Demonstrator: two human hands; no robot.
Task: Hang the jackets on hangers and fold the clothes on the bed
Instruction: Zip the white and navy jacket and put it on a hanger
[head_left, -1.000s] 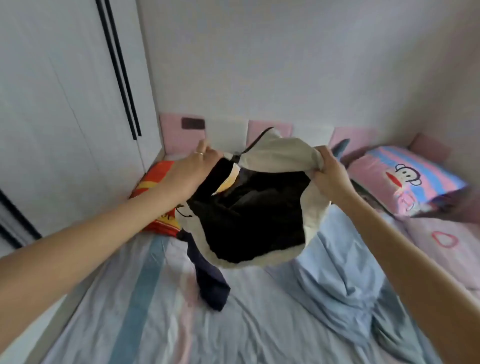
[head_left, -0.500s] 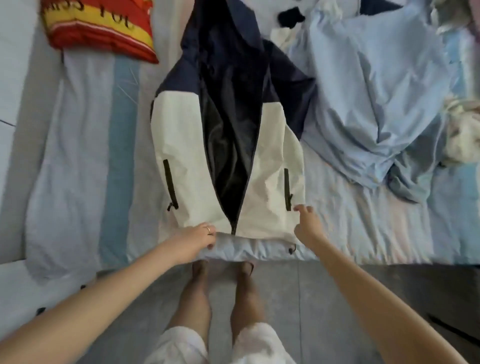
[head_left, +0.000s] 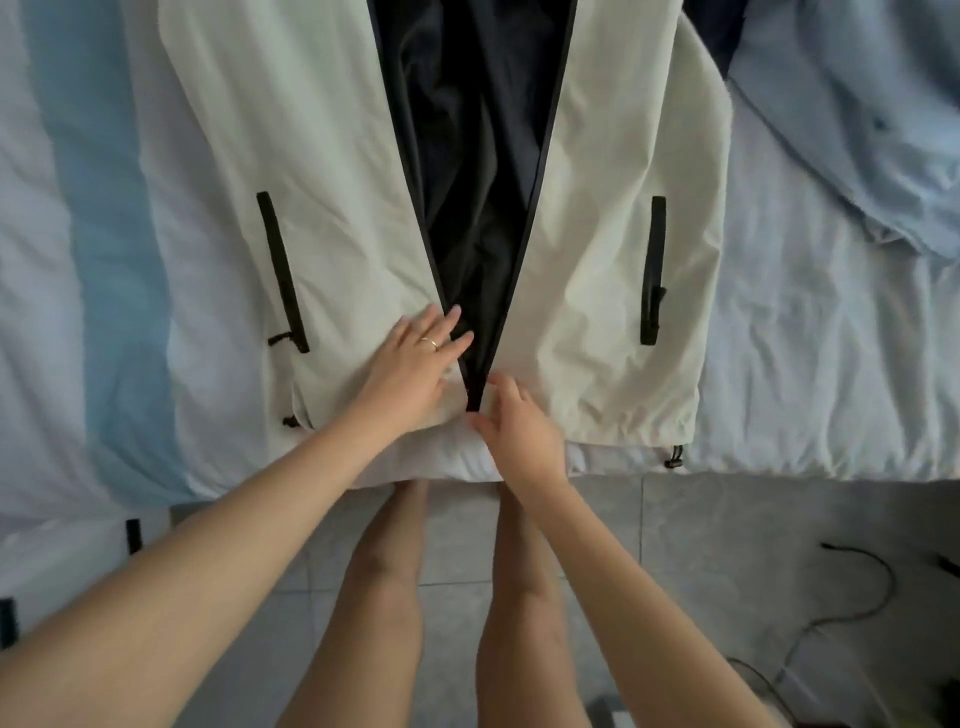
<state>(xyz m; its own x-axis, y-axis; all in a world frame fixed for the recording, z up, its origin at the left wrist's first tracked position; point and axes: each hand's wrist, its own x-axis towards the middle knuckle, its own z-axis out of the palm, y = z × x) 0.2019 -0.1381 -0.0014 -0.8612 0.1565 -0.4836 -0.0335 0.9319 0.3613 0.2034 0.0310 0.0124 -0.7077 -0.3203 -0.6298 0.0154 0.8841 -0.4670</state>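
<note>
The cream jacket (head_left: 597, 260) lies unzipped, front up, on the bed (head_left: 805, 364), its hem right under both hands. The left hand (head_left: 415, 369) presses flat on the panel beside the zip, fingers straight. Just beside it, the right hand (head_left: 519, 421) touches the hem at the zip's base; I cannot tell whether it pinches

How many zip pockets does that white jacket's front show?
2. One zip pocket is on the jacket panel under the left hand; a second zip pocket is on the opposite panel. The jacket's top is out of frame, so more may be hidden.
</note>
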